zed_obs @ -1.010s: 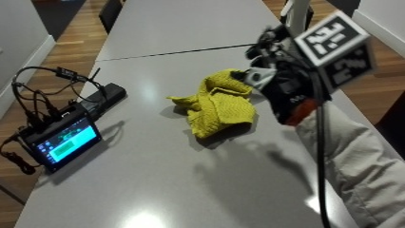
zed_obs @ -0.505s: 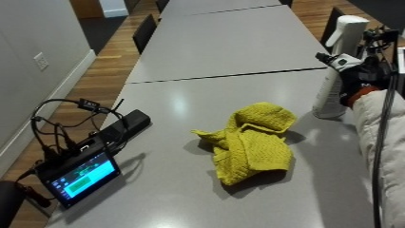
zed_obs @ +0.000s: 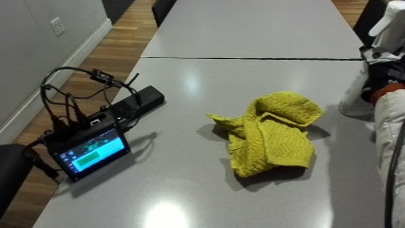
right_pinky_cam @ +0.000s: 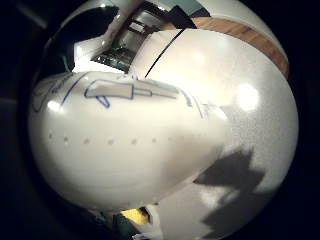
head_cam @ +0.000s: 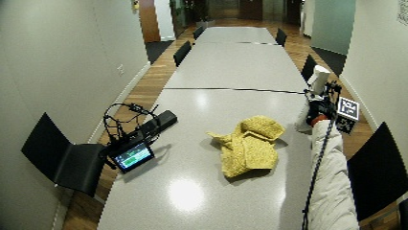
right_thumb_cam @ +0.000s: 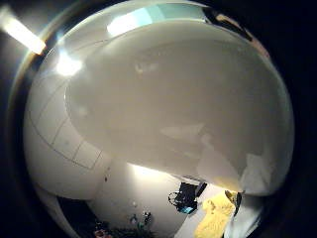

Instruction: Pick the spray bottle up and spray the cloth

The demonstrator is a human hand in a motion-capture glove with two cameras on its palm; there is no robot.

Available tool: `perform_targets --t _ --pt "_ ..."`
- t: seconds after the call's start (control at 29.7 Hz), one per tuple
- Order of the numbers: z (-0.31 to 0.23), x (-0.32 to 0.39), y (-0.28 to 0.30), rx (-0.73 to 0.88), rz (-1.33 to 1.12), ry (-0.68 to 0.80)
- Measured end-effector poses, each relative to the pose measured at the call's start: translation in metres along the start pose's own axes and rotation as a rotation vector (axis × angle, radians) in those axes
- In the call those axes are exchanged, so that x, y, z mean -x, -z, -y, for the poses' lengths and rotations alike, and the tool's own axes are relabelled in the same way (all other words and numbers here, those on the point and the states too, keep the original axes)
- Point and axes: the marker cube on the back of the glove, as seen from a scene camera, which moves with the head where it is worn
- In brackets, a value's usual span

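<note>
A white spray bottle (zed_obs: 354,92) stands upright on the grey table (zed_obs: 190,199) near its right edge, with its trigger head (head_cam: 318,76) on top. My gloved right hand (zed_obs: 385,76) is wrapped round the bottle's upper body from the right. The bottle's white body (right_pinky_cam: 125,150) fills the little finger side palm view and, as the same bottle (right_thumb_cam: 188,99), the thumb side one. A crumpled yellow cloth (zed_obs: 275,133) lies mid-table to the bottle's left, apart from it. The cloth (right_thumb_cam: 213,220) also shows past the bottle in the thumb side palm view.
A small screen device (zed_obs: 89,149) with tangled cables and a black box (zed_obs: 139,99) sits at the table's left edge. A seam (zed_obs: 253,58) crosses the table behind the cloth. Black chairs (head_cam: 63,160) stand along both sides.
A second ago the hand was just right of the cloth; half a second ago it had reached the bottle, and it stays there. The outside camera has shifted.
</note>
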Motion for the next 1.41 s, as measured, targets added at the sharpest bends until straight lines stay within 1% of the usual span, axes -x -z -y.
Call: perform_targets --t 0.13,0.2,0.27,0.34,0.44,0.61,0.74,0.98,1.14,1.41 --pt "0.002 -0.003 0.008 -0.030 -0.010 0.001" --pt "0.002 0.003 0.014 -0.020 -0.038 0.007" --pt "0.001 0.021 0.006 0.017 -0.084 0.046" --pt "-0.004 0.044 -0.015 0.079 -0.171 0.122" --pt "-0.015 0.074 -0.050 0.177 -0.367 0.278" --pt "-0.035 0.107 -0.098 0.271 -0.677 0.535" --pt "-0.049 0.123 -0.131 0.302 -0.866 0.704" --pt "-0.076 0.148 -0.173 0.284 -1.152 0.933" --pt "-0.085 0.149 -0.190 0.284 -1.294 1.015" --pt "-0.090 0.132 -0.200 0.305 -1.427 1.048"
